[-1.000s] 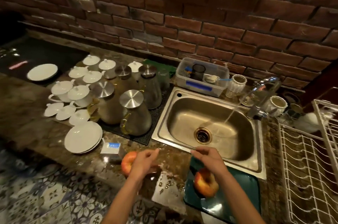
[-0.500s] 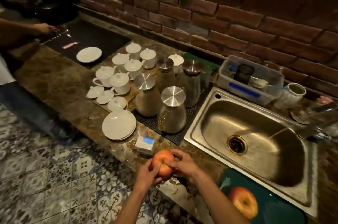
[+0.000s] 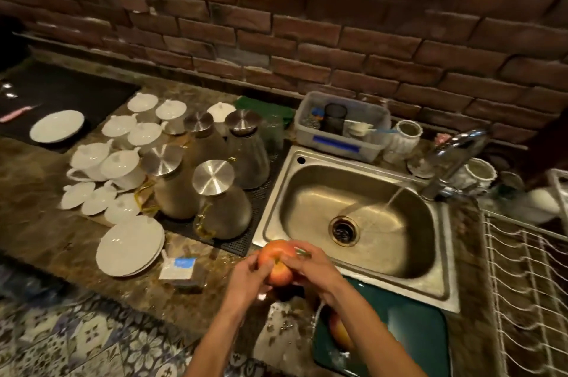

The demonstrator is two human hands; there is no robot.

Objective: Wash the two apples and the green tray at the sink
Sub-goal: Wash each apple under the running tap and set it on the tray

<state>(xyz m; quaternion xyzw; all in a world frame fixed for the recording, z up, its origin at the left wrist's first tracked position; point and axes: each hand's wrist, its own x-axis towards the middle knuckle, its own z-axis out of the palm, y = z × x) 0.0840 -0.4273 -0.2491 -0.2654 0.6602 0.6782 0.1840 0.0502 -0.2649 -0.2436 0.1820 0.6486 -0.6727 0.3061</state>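
Note:
Both my hands hold one red-orange apple [image 3: 274, 256] just in front of the sink's near left corner. My left hand [image 3: 249, 279] grips its left side, and my right hand [image 3: 310, 266] curls over its right side. The second apple [image 3: 338, 334] lies on the green tray [image 3: 412, 336], mostly hidden under my right forearm. The tray sits on the counter in front of the steel sink [image 3: 362, 223]. Water runs from the tap [image 3: 451, 158] into the basin at the right.
Steel-lidded glass jugs [image 3: 221, 201] stand on a black mat left of the sink, with white teapots, lids and plates [image 3: 130, 246] beyond. A grey tub [image 3: 341, 129] sits behind the sink. A white wire rack [image 3: 528, 278] fills the right. A small box [image 3: 179, 269] lies by my left hand.
Both hands have carried the apple from the counter edge up and right toward the sink's near left corner. The camera has swung back toward the sink.

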